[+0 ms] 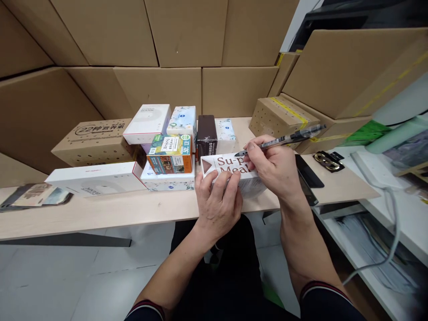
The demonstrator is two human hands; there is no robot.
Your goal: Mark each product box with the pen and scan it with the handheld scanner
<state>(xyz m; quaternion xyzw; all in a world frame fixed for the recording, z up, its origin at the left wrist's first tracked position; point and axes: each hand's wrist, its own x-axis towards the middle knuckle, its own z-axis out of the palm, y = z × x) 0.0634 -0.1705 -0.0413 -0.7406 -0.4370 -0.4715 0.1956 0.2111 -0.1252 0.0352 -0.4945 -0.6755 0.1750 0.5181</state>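
Note:
My left hand (pixel 219 200) is closed on the near side of a white carton (pixel 227 162) printed with brown "Su-p… Meal" lettering, its fingertips bent over the top edge. A pen (pixel 289 137) with a clear and black barrel sits pinched in my right hand (pixel 277 171). Its dark tip is at the carton's top face, near the lettering; whether it touches cannot be made out. The right hand leans on the carton's right end and covers part of the print. Just behind the carton stand a dark brown box (pixel 206 133) and a white floral box (pixel 225 133).
To the left are an orange-green Binking box (pixel 170 154), a floral tissue box (pixel 169 180), white power bank boxes (pixel 96 178) and a brown carton (pixel 96 140). A black phone (pixel 306 187) and a taped carton (pixel 281 117) are at right. Cardboard walls (pixel 157 91) enclose the back.

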